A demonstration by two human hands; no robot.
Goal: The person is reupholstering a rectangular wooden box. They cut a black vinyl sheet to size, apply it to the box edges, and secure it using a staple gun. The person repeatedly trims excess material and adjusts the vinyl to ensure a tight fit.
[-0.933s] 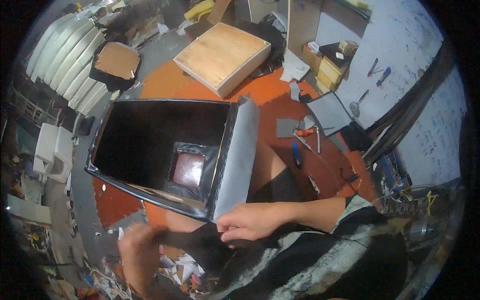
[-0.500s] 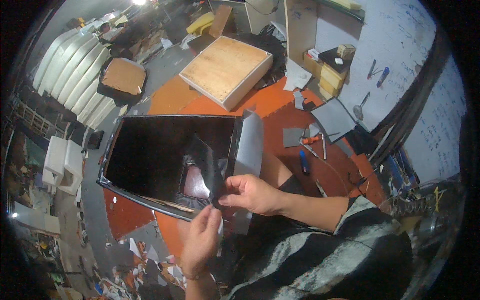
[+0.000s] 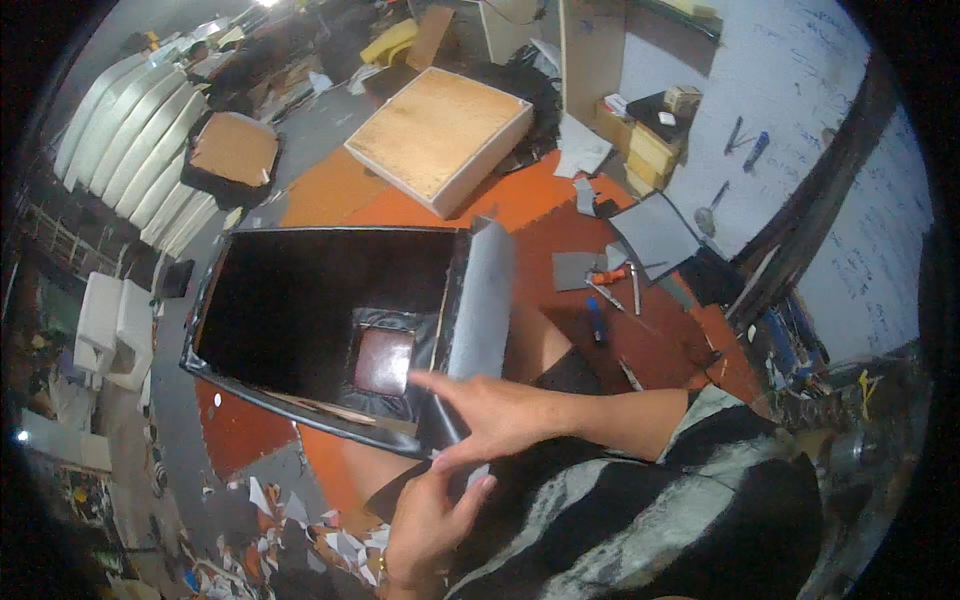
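A large open box (image 3: 300, 418) lined with black leatherette lies across my lap. Near its near right corner, a square opening in the bottom shows a shiny reddish-brown surface through it. My right hand (image 3: 495, 415) is at that corner, index finger stretched toward the opening and thumb pointing down, with the palm over black leatherette. Just below, my left hand (image 3: 425, 525) has thumb and fingers apart, its fingertips close to my right thumb. Between them a bit of grey backing shows. A grey-backed flap (image 3: 482, 300) hangs along the box's right side.
Beyond the box lies a pale wooden box (image 3: 440, 130). At right on the red floor are a screwdriver with an orange handle (image 3: 608, 276), a blue-handled tool (image 3: 597, 320) and a grey sheet (image 3: 655, 235). Scraps (image 3: 270, 510) litter the lower left; white curved panels (image 3: 130, 140) stand at far left.
The black leatherette piece that both hands pinched upright has been let go and lies down. My right hand has spread over the corner, and my left hand has moved lower.
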